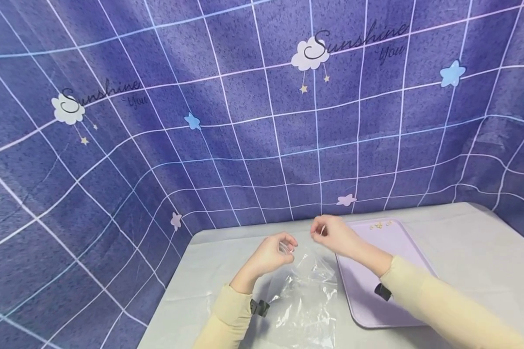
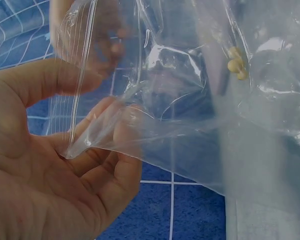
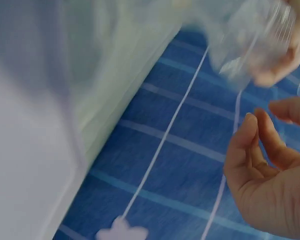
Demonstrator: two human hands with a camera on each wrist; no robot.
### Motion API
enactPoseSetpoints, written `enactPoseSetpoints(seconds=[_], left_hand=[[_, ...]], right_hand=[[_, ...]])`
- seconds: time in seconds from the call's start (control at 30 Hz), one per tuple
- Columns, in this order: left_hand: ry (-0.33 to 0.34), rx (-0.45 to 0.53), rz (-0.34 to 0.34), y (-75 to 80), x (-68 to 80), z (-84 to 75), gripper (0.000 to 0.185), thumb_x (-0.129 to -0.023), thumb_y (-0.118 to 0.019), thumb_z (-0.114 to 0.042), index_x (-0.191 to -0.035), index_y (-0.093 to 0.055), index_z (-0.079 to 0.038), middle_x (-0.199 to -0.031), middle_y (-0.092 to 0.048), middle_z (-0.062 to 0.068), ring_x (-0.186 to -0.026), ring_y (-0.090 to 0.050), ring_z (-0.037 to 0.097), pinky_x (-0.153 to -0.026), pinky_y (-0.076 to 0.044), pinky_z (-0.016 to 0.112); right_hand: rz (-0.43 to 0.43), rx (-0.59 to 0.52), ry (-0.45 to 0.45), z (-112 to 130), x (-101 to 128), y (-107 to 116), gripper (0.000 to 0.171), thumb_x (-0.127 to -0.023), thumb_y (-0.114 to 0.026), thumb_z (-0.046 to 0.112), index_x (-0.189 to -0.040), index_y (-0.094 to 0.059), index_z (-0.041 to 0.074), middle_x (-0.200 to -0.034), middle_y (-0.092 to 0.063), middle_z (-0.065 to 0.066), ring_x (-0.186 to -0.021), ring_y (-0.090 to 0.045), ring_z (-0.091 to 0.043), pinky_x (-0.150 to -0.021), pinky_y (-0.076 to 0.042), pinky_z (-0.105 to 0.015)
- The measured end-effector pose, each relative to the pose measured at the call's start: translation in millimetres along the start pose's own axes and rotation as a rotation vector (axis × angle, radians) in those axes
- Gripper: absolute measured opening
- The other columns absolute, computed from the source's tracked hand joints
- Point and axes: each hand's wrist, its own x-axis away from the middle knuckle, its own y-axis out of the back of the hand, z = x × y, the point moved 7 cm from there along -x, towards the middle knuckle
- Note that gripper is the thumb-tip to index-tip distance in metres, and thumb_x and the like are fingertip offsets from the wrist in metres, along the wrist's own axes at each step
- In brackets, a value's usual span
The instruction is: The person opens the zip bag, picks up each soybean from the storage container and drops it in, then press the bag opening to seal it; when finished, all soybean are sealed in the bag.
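My left hand [image 1: 288, 245] pinches the zip edge of a clear plastic bag [image 1: 307, 295] between thumb and fingers, and the bag hangs down onto the grey table. In the left wrist view the bag [image 2: 190, 100] fills the frame, its ribbed zip strip lying across the fingers of my left hand [image 2: 107, 100]. Close to the right, my right hand [image 1: 320, 230] hovers with loosely curled fingers. Seen from the right wrist, that hand [image 3: 270, 117] has nothing between thumb and fingers, and the bag [image 3: 250, 45] is blurred just above it.
A lilac tray [image 1: 375, 291] lies on the grey table [image 1: 476, 252] under my right forearm, with several tiny yellow pieces [image 1: 380, 224] at its far edge. A blue grid-patterned cloth [image 1: 244, 121] hangs behind and to the left of the table.
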Motion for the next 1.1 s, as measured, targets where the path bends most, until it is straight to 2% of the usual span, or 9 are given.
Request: enactPoseSetpoints(seconds=[0.07, 0.2, 0.33, 0.53, 0.8, 0.97, 1.1], left_hand=[[0.009, 0.006, 0.001, 0.0, -0.4, 0.1, 0.031, -0.076, -0.068, 0.002, -0.106, -0.067, 0.0, -0.097, -0.068, 0.015, -0.083, -0.063, 0.013, -0.076, -0.054, 0.028], [0.036, 0.018, 0.005, 0.5, 0.9, 2.7, 0.03, -0.077, -0.068, 0.002, -0.107, -0.067, -0.001, -0.099, -0.068, 0.018, -0.083, -0.062, 0.011, -0.076, -0.054, 0.027], [0.036, 0.014, 0.002, 1.7, 1.0, 4.1, 0.03, -0.077, -0.068, 0.001, -0.107, -0.067, -0.001, -0.1, -0.069, 0.017, -0.084, -0.062, 0.012, -0.076, -0.054, 0.028], [0.028, 0.007, -0.003, 3.3, -0.1, 4.7, 0.03, -0.077, -0.068, 0.002, -0.107, -0.068, -0.002, -0.098, -0.068, 0.012, -0.084, -0.062, 0.013, -0.077, -0.054, 0.028], [0.029, 0.005, -0.001, 2.8, -1.0, 6.8, 0.03, -0.076, -0.068, 0.003, -0.106, -0.068, -0.003, -0.097, -0.068, 0.01, -0.084, -0.062, 0.013, -0.077, -0.054, 0.027], [0.035, 0.005, -0.003, 3.6, -0.7, 7.6, 0.03, -0.077, -0.068, 0.003, -0.106, -0.068, -0.003, -0.096, -0.068, 0.008, -0.084, -0.062, 0.012, -0.077, -0.054, 0.027], [0.038, -0.002, -0.002, 3.8, -0.2, 8.8, 0.03, -0.077, -0.069, 0.003, -0.106, -0.068, -0.003, -0.097, -0.068, 0.008, -0.085, -0.062, 0.012, -0.077, -0.053, 0.027]], right_hand=[[-0.05, 0.002, -0.067, -19.5, -3.9, 13.1, 0.005, -0.085, -0.071, 0.002, -0.09, -0.07, 0.005, -0.081, -0.068, 0.0, -0.072, -0.063, -0.014, -0.068, -0.056, -0.033], [-0.115, 0.082, -0.223, -64.4, -6.2, 35.5, 0.01, -0.085, -0.07, 0.002, -0.094, -0.073, -0.001, -0.086, -0.073, -0.01, -0.081, -0.069, -0.028, -0.078, -0.056, -0.046], [-0.111, 0.169, -0.337, -109.5, -2.4, 47.0, 0.011, -0.083, -0.07, 0.003, -0.092, -0.073, -0.002, -0.089, -0.074, -0.015, -0.086, -0.069, -0.036, -0.082, -0.053, -0.053], [-0.085, 0.262, -0.415, -155.8, 9.4, 53.2, 0.015, -0.078, -0.067, 0.002, -0.09, -0.073, -0.004, -0.09, -0.073, -0.021, -0.085, -0.067, -0.041, -0.081, -0.054, -0.055], [-0.051, 0.333, -0.471, -180.9, 21.0, 54.5, 0.007, -0.079, -0.066, 0.003, -0.079, -0.071, -0.001, -0.083, -0.071, -0.019, -0.08, -0.066, -0.042, -0.076, -0.054, -0.055], [-0.053, 0.363, -0.505, -186.2, 22.7, 55.0, 0.014, -0.08, -0.055, 0.0, -0.069, -0.065, 0.0, -0.083, -0.069, -0.025, -0.074, -0.064, -0.043, -0.07, -0.055, -0.057], [-0.051, 0.391, -0.5, -187.8, 22.6, 52.3, 0.021, -0.082, -0.048, -0.002, -0.065, -0.061, -0.001, -0.084, -0.067, -0.033, -0.074, -0.066, -0.049, -0.066, -0.055, -0.06]])
